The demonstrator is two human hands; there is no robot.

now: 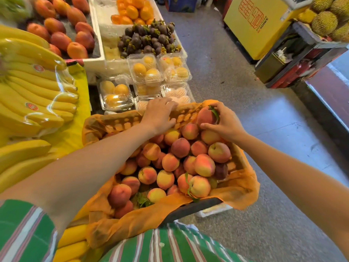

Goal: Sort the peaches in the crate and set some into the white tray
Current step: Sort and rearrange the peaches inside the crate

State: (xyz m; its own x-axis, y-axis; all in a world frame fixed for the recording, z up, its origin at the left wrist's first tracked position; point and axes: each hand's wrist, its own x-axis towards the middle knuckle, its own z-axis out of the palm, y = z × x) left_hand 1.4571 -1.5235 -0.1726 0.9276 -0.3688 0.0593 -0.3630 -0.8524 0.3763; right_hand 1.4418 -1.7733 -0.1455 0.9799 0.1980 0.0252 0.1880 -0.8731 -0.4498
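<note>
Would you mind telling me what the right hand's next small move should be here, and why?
Probably lift the leafy peach clear of the pile: the right hand grips it at the far end of the crate, while the left hand lies on the orange liner there.

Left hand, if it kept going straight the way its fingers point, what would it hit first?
Probably the clear clamshell boxes just past the crate's far rim, which the left hand grips; depth is hard to judge.
</note>
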